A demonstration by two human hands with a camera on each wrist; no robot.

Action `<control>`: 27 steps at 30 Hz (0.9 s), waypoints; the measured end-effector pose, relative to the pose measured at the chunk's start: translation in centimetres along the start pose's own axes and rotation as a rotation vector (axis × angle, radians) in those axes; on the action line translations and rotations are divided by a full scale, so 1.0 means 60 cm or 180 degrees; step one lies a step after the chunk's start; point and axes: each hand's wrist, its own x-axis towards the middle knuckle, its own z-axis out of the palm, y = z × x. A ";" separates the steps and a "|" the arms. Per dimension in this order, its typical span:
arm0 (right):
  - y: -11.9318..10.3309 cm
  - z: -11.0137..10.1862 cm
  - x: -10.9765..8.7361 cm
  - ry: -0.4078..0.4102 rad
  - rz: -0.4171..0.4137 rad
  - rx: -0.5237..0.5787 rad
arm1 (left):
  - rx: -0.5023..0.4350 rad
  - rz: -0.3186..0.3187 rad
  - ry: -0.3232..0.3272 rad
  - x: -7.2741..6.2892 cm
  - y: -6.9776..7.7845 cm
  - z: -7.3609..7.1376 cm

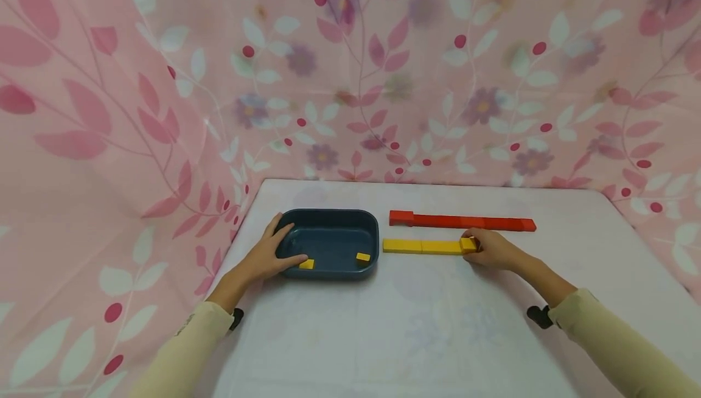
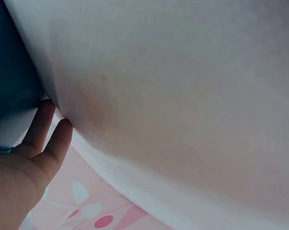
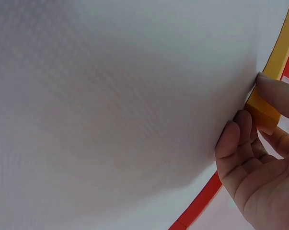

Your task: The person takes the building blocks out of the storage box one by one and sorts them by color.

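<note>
A dark blue rectangular tray point(image 1: 328, 275) stands on the white-covered table, with two small yellow blocks point(image 1: 363, 257) inside near its front wall. My left hand point(image 1: 266, 256) holds the tray's left end, thumb over the near corner; in the left wrist view two fingers point(image 2: 62, 139) reach down outside the wall to the cloth. To the right of the tray lies a row of yellow blocks point(image 1: 421, 246), end to end. At its right end my right hand point(image 1: 493, 250) pinches a yellow block point(image 3: 264, 114) between thumb and fingers, in line with the row.
Behind the yellow row runs a longer row of red blocks point(image 1: 465, 221), its left end block standing higher. A pink floral cloth point(image 1: 372, 81) hangs behind and to the left of the table point(image 1: 383, 337).
</note>
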 end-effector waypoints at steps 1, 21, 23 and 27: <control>0.000 0.000 0.001 0.0002 -0.0005 -0.0012 | 0.0000 0.0002 -0.0001 -0.001 0.000 0.000; -0.003 0.004 -0.002 0.0009 -0.0080 0.0029 | -0.0053 0.0026 0.0017 -0.010 0.003 -0.001; -0.003 0.002 -0.004 -0.0007 -0.0052 0.0034 | -0.0066 0.0020 0.0022 -0.010 0.003 -0.001; -0.001 -0.004 -0.007 -0.0062 0.0001 0.0100 | -0.0050 0.0035 0.0038 -0.007 0.003 -0.003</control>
